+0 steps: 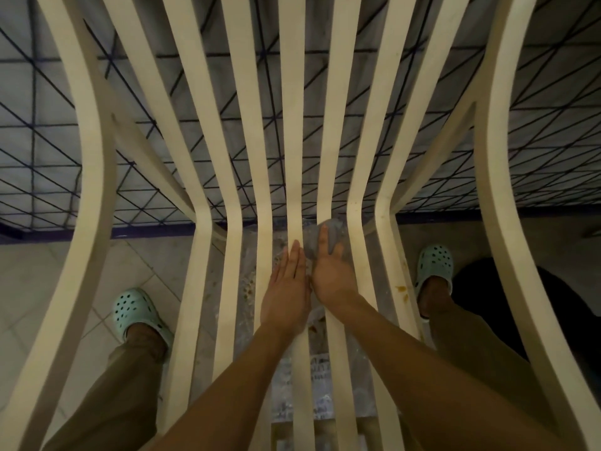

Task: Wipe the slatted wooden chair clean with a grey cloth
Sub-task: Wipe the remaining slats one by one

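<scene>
The slatted wooden chair (pixel 234 177) fills the view, its pale cream slats running from the top down to the seat bend and on toward me. My left hand (pixel 287 288) lies flat with straight fingers on a middle seat slat. Beside it, my right hand (pixel 331 271) presses the grey cloth (pixel 336 234) onto the neighbouring slat, just below the bend. The cloth shows past my fingertips; the rest of it is under the hand. The two hands touch at their inner edges.
Orange-brown stains (pixel 400 289) mark a slat to the right. My feet in mint-green clogs (pixel 136 312) stand on beige floor tiles either side of the seat. Behind the backrest is a grey tiled wall (pixel 48 131) with dark lines. A dark shape (pixel 507 294) lies at the right.
</scene>
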Motion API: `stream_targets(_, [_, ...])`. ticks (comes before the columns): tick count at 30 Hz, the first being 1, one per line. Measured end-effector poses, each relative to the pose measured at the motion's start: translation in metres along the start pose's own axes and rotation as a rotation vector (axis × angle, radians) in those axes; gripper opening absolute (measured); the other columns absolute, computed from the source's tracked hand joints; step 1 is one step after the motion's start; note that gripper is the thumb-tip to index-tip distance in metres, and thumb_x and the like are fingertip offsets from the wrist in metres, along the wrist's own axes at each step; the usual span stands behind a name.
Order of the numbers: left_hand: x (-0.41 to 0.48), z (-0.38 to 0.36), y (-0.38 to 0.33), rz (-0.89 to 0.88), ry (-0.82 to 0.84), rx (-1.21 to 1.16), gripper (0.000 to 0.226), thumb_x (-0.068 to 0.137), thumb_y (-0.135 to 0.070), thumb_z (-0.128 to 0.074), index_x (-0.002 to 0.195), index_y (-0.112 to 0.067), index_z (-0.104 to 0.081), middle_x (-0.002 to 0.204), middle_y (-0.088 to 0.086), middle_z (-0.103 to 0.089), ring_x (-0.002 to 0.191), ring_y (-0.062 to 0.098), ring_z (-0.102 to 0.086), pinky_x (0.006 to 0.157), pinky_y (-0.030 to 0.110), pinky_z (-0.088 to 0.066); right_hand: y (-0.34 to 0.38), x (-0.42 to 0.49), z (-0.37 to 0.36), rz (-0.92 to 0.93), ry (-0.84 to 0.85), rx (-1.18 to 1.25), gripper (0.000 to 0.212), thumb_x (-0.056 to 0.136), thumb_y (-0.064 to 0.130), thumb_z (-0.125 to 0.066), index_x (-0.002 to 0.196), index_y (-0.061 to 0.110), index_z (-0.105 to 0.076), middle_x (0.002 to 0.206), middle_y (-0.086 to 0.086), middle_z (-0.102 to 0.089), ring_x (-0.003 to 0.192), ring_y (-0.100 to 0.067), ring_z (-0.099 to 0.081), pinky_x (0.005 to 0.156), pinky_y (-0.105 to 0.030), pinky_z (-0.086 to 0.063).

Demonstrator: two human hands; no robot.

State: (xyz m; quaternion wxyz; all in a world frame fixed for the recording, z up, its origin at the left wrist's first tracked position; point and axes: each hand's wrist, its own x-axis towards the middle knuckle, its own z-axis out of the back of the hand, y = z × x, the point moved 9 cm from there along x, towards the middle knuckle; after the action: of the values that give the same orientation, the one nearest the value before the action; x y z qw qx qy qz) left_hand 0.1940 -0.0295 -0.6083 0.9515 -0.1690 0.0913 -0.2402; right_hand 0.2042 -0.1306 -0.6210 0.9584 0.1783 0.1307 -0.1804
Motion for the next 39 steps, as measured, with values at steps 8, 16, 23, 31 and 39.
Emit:
stream_targets(8, [0.002, -0.001, 0.000, 0.001, 0.046, -0.014, 0.057, 0.105, -0.028, -0.025, 0.154, -0.011, -0.001, 0.161, 0.002, 0.010, 0.149, 0.017, 0.012, 0.122, 0.030, 0.001, -0.006, -0.038, -0.015, -0.006, -0.030, -0.041, 0.077, 0.101, 0.025, -0.033, 0.141, 0.020, 0.034, 0.156, -0.023, -0.012, 0.131, -0.037, -0.042, 0.098, -0.039, -0.048])
stream_targets(16, [-0.047, 0.002, -0.013, -0.038, 0.122, 0.010, 0.058, 0.105, -0.028, -0.024, 0.154, -0.009, 0.000, 0.161, 0.004, 0.013, 0.147, 0.016, 0.018, 0.120, 0.026, 0.008, -0.016, -0.107, -0.025, -0.027, 0.003, -0.069, 0.073, 0.102, 0.022, -0.031, 0.145, 0.022, 0.028, 0.154, -0.026, -0.016, 0.104, -0.026, -0.059, 0.079, -0.031, -0.050])
stream_targets(23, [-0.107, 0.001, -0.020, 0.028, 0.235, 0.156, 0.059, 0.104, -0.034, -0.018, 0.155, -0.013, 0.003, 0.162, 0.000, 0.013, 0.149, 0.016, 0.014, 0.121, 0.036, 0.005, -0.019, -0.171, -0.032, -0.046, 0.107, 0.099, 0.075, 0.101, 0.019, -0.033, 0.147, 0.026, 0.025, 0.156, -0.021, -0.018, 0.111, -0.030, -0.058, 0.084, -0.035, -0.052])
stream_targets(31, [-0.157, -0.001, -0.028, 0.085, 0.335, 0.123, 0.057, 0.105, -0.036, -0.017, 0.155, -0.014, -0.001, 0.163, -0.001, 0.011, 0.148, 0.015, 0.017, 0.120, 0.048, 0.004, -0.023, -0.235, -0.042, -0.026, 0.171, 0.060, 0.080, 0.098, 0.014, -0.036, 0.147, 0.022, 0.027, 0.150, -0.028, -0.025, 0.078, -0.025, -0.064, 0.063, -0.033, -0.052])
stream_targets(39, [-0.181, 0.011, -0.038, 0.077, 0.323, 0.136, 0.057, 0.105, -0.036, -0.018, 0.155, -0.014, -0.005, 0.163, -0.001, 0.006, 0.149, 0.014, 0.014, 0.121, 0.050, 0.002, -0.024, -0.264, -0.034, -0.060, 0.174, 0.047, 0.082, 0.097, 0.011, -0.038, 0.148, 0.022, 0.025, 0.155, -0.026, -0.012, 0.098, -0.032, -0.063, 0.074, -0.038, -0.052])
